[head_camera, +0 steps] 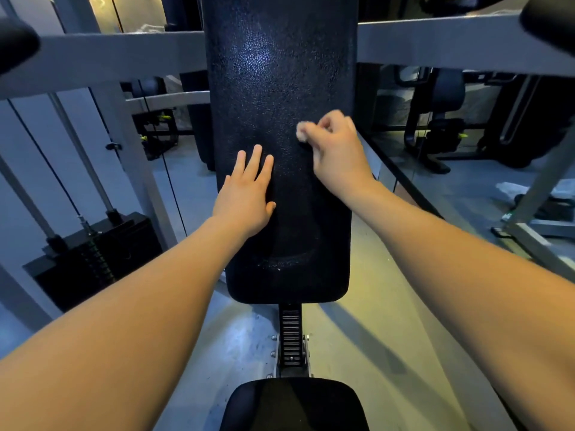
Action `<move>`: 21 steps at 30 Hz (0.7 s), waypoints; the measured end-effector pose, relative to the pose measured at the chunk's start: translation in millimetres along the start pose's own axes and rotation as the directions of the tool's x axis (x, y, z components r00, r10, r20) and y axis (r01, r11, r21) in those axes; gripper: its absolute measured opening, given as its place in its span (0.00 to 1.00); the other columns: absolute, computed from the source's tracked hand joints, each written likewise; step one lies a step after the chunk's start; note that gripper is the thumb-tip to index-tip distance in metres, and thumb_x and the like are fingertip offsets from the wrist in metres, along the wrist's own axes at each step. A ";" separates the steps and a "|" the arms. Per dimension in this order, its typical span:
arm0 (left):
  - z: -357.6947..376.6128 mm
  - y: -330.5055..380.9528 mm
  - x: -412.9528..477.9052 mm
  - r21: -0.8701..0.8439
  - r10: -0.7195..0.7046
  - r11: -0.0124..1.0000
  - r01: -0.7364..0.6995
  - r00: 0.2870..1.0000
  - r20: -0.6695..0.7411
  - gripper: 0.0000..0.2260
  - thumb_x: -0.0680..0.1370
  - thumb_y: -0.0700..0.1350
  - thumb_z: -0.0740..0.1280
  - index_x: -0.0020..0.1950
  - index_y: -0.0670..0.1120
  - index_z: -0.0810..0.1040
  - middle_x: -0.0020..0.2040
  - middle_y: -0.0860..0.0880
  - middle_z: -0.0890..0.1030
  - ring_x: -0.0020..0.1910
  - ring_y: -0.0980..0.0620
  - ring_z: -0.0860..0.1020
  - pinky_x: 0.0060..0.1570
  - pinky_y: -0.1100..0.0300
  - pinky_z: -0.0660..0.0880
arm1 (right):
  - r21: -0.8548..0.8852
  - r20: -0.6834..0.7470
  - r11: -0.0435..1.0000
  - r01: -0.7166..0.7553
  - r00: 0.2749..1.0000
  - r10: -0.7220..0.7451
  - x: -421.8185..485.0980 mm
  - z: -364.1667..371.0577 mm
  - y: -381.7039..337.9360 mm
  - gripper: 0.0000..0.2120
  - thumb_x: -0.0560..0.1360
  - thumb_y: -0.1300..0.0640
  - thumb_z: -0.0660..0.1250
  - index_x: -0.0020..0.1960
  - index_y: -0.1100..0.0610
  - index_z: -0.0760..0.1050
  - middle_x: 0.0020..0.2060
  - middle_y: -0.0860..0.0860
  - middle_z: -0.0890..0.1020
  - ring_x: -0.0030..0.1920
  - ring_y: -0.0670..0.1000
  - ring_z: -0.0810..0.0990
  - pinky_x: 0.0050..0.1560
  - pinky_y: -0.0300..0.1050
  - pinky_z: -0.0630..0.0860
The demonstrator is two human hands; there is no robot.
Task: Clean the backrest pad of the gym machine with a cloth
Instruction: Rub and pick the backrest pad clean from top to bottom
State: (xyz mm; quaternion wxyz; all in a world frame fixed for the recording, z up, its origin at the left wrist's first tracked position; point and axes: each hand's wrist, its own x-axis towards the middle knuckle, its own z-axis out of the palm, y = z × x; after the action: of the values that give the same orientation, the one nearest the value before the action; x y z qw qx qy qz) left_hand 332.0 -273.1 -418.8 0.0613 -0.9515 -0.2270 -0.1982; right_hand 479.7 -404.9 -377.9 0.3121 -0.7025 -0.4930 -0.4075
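The right hand (337, 150) fingers are pinching a small pale cloth (301, 132) against the glossy, pebbled black pad (280, 73); the left hand (245, 194) fingers are lying open, flat beside it.

We see only a pale scrap of the cloth (301, 133); the rest is bunched inside the right hand (337, 150), whose fingertips curl out of view and blur slightly. The backrest pad (280, 88) runs off the top edge, so we cannot see its upper end. The seat (292, 402) is cut by the bottom edge. Both forearms leave the picture at its lower corners. The machines (445, 119) behind are too dim to tell apart.
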 end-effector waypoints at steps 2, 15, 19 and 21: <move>0.3 0.0 0.1 0.012 -0.002 1.000 0.002 1.000 -0.007 0.40 0.81 0.55 0.65 0.83 0.49 0.42 0.82 0.49 0.37 0.81 0.42 0.39 0.76 0.42 0.60 | -0.008 -0.047 0.999 -0.040 0.998 0.040 19.1 9.8 -6.9 0.11 0.78 0.65 0.63 0.55 0.56 0.82 0.47 0.57 0.75 0.45 0.56 0.71 0.43 0.50 0.74; -2.6 10.8 -0.7 0.003 -0.049 0.999 0.049 0.998 0.029 0.40 0.81 0.60 0.62 0.83 0.47 0.42 0.82 0.47 0.35 0.80 0.42 0.37 0.77 0.39 0.56 | -0.026 0.046 0.998 0.064 0.997 -0.063 -8.4 -1.5 23.9 0.14 0.78 0.62 0.59 0.55 0.57 0.82 0.46 0.58 0.75 0.44 0.57 0.71 0.48 0.55 0.77; -1.8 31.0 2.4 -0.016 -0.126 0.992 0.127 0.990 0.059 0.41 0.82 0.63 0.58 0.82 0.41 0.42 0.81 0.43 0.34 0.79 0.37 0.35 0.75 0.36 0.56 | 0.035 0.128 0.995 0.097 0.987 -0.100 -76.6 11.1 17.0 0.13 0.76 0.70 0.62 0.55 0.60 0.81 0.47 0.58 0.75 0.46 0.57 0.71 0.68 0.52 0.72; 0.8 38.0 3.8 -0.006 -0.146 0.989 0.147 0.988 0.058 0.41 0.82 0.62 0.58 0.82 0.40 0.41 0.81 0.41 0.33 0.79 0.34 0.35 0.75 0.33 0.56 | 0.092 0.242 0.986 0.142 0.957 -0.160 -105.9 8.6 13.5 0.14 0.75 0.71 0.64 0.56 0.60 0.81 0.47 0.58 0.75 0.46 0.59 0.72 0.68 0.51 0.71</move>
State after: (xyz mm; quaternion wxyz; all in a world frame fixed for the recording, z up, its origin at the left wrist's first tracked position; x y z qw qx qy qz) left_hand 352.7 -305.2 -419.0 0.0353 -0.9379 -0.2969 -0.1759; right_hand 475.4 -448.4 -475.7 0.2416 -0.6962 -0.5951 -0.3206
